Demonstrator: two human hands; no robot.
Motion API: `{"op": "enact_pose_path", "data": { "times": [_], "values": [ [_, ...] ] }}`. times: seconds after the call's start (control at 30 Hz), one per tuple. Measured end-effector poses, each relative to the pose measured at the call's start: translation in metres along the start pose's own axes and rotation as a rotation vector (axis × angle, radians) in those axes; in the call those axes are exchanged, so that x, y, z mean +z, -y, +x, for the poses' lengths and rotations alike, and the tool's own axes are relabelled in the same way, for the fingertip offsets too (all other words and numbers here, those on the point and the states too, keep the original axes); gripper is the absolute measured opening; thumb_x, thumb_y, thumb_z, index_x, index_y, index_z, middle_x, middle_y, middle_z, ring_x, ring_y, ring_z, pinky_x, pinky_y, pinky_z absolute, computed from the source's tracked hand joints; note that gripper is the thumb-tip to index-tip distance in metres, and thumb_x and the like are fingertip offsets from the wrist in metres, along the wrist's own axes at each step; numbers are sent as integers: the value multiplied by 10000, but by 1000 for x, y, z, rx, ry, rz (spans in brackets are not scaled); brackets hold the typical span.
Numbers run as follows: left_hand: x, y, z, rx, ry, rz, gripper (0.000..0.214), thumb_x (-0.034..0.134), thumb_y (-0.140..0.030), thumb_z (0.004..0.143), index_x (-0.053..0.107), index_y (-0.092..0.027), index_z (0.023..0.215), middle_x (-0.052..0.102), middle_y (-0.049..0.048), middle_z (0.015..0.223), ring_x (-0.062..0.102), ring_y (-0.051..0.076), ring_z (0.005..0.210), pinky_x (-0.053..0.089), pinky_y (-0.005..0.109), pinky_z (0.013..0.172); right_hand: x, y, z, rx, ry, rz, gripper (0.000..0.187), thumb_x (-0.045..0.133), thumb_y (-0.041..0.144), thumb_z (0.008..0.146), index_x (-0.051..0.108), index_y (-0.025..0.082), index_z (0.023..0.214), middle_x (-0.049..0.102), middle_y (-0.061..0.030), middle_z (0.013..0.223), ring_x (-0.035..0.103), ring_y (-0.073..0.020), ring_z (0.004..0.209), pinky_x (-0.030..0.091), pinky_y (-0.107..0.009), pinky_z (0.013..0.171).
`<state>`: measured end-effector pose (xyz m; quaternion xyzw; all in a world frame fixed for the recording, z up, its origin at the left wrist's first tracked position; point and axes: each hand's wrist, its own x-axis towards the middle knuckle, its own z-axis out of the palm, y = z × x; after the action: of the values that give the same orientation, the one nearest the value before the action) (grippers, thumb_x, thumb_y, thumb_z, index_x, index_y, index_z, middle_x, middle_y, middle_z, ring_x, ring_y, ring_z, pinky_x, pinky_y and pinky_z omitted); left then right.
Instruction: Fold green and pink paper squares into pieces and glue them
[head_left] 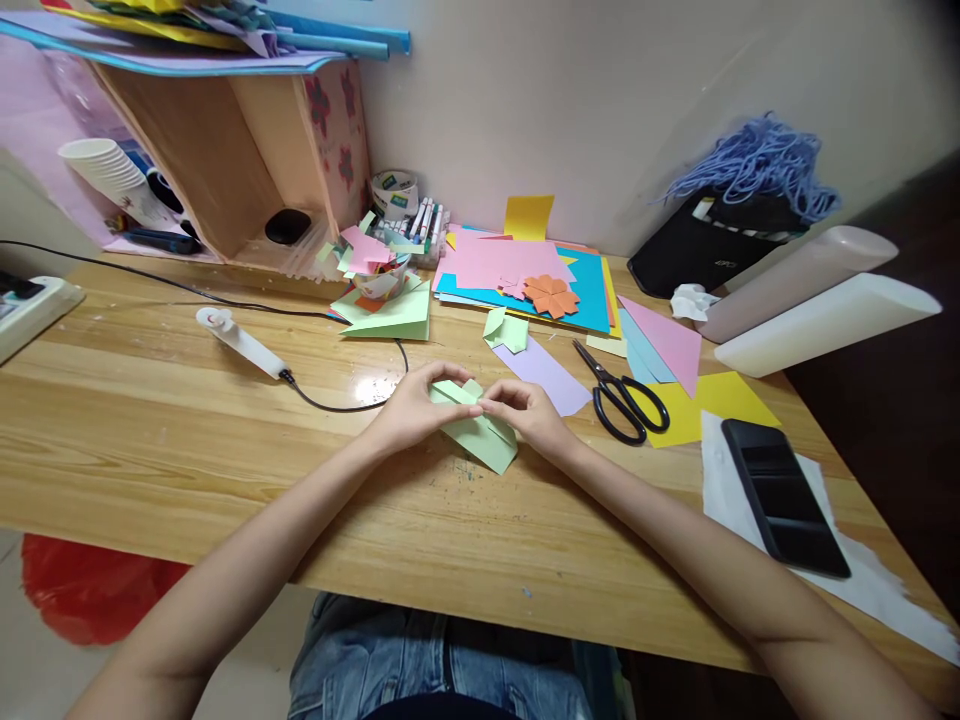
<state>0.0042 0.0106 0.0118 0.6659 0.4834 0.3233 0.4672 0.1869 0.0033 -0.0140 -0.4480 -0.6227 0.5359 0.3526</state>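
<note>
Between my two hands is a folded piece of light green paper point(480, 440), held just over the wooden table. My left hand point(420, 405) grips its left side, thumb on top and fingers curled behind. At the upper right fold, my right hand point(529, 410) pinches the paper with thumb and index finger; both thumb tips nearly meet there. Just beyond the hands lie a small folded green paper piece point(508, 331) and a strip of lilac paper point(551, 375). Black-handled scissors point(622, 395) rest to the right, blades partly apart.
A white glue gun point(240, 342) with a black cable sits left. Behind are a paper cup of scraps point(381, 280), stacked coloured sheets point(600, 300) and an orange paper flower point(551, 296). A black phone point(784, 495) lies on white tissue at right, near yellow paper point(705, 405).
</note>
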Motion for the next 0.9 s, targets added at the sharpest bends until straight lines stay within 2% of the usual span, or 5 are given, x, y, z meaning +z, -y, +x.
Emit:
{"op": "enact_pose_path", "data": {
  "times": [0.1, 0.2, 0.33, 0.43, 0.9],
  "values": [
    [1, 4, 0, 56, -7, 6, 417, 714, -322, 600, 617, -153, 969, 640, 62, 995, 574, 187, 922, 423, 297, 830, 1, 0, -1, 2, 12, -14, 225, 577, 368, 759, 577, 158, 680, 557, 6, 651, 486, -106, 596, 381, -232, 558],
    [1, 7, 2, 35, -31, 26, 376, 702, -313, 612, 621, -156, 944, 644, 58, 998, 575, 190, 925, 423, 299, 829, 1, -1, -1, -11, 24, -60, 242, 530, 389, 794, 576, 163, 721, 560, -5, 688, 504, -117, 633, 398, -236, 574],
    [-2, 8, 4, 6, -44, 30, 357, 687, -313, 626, 618, -149, 936, 643, 64, 1020, 580, 192, 913, 429, 293, 810, 1, -2, -1, -108, -30, -79, 205, 554, 358, 789, 552, 188, 903, 587, -31, 859, 551, -147, 783, 431, -243, 626],
    [-3, 8, 3, 8, -43, 19, 371, 697, -323, 618, 615, -144, 932, 644, 65, 1010, 581, 194, 908, 430, 293, 808, -1, -2, -2, -192, -8, -111, 241, 557, 314, 796, 530, 219, 1016, 589, -38, 932, 562, -151, 831, 436, -235, 616],
    [1, 9, 1, 118, 131, 73, 317, 634, -226, 686, 593, -181, 998, 624, 38, 1001, 557, 174, 924, 402, 283, 824, -14, 5, 2, -297, 141, -390, 100, 504, 262, 828, 576, 195, 809, 576, -32, 815, 537, -139, 735, 424, -269, 642]
  ]
}}
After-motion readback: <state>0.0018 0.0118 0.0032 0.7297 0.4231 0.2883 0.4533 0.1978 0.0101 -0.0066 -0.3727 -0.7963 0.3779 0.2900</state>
